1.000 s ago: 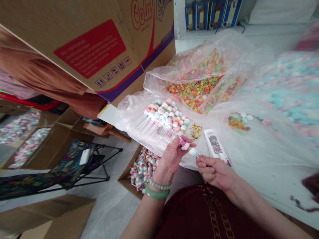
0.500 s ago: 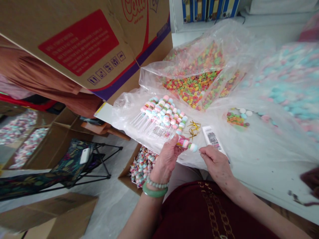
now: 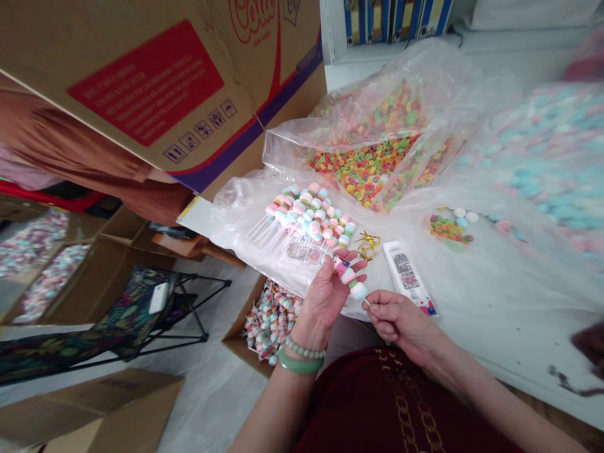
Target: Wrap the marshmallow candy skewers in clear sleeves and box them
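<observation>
My left hand [image 3: 325,296] is closed around a candy skewer [image 3: 350,275] of pink, white and blue pieces, held just above the table's front edge. My right hand [image 3: 396,319] pinches the thin stick end poking out below the lowest candy. Just beyond, a row of finished candy skewers [image 3: 309,212] lies on a clear plastic sheet [image 3: 245,207]. Gold twist ties [image 3: 367,245] and a stack of printed label bags [image 3: 406,275] lie close to my fingers.
An open bag of colourful ring candies [image 3: 372,160] sits behind the skewers, a small candy pile [image 3: 446,226] to the right. A big printed carton [image 3: 155,88] looms at left. A box of wrapped skewers [image 3: 268,318] stands on the floor, by a folding stool [image 3: 117,314].
The skewer has tilted from pointing right to pointing down toward me. My right hand slid back and down, now pinching the stick's end.
</observation>
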{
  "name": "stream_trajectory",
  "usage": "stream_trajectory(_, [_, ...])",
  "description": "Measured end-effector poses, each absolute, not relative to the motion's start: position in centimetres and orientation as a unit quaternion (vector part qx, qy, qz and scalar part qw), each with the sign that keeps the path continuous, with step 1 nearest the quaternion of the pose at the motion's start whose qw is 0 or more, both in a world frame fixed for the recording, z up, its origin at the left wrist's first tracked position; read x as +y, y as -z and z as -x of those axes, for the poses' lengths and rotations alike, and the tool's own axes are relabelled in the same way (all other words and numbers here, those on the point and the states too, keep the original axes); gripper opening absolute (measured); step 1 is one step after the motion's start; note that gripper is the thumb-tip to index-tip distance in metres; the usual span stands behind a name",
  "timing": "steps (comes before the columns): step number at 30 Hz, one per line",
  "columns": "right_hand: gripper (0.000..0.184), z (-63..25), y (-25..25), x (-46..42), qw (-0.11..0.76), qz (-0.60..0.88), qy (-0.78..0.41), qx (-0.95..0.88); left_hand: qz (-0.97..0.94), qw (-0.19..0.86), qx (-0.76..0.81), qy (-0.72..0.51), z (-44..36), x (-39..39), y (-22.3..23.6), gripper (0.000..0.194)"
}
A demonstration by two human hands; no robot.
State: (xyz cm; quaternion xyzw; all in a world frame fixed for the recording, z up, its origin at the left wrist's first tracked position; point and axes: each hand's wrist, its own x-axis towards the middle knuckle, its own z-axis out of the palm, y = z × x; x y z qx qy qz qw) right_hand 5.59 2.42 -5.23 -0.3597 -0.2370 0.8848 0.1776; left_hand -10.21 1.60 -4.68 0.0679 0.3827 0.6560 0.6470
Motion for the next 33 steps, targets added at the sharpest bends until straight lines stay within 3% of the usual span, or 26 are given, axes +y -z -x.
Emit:
stream_trajectory(10, [0.018, -6.4, 4.9, 3.6, 0.233, 0.473, -0.765, -0.368, -0.102, 0.627, 0.518, -0.573, 11.6, 1.5, 4.5, 0.033])
stream_trajectory(21, [0.018, -5.3, 5.1, 2.9, 0.235, 0.448, -0.774, -0.381, -0.156, 0.658, 0.507, -0.535, 10.2, 1.4, 4.8, 0.04])
stream_trajectory(24, [0.015, -5.6, 5.6, 3.0, 0.242, 0.458, -0.758, -0.397, -0.099, 0.674, 0.471, -0.56, 10.5, 1.6, 5.0, 0.037])
stream_trajectory(29, [0.01, -5.9, 6.6, 3.3, 0.233, 0.499, -0.68, -0.484, -0.028, 0.607, 0.437, -0.663, 11.6, 2.1, 5.3, 0.026])
stream_trajectory(33, [0.013, -6.0, 6.7, 3.4, 0.228, 0.504, -0.641, -0.532, -0.041, 0.58, 0.45, -0.677, 11.7, 2.2, 5.4, 0.026])
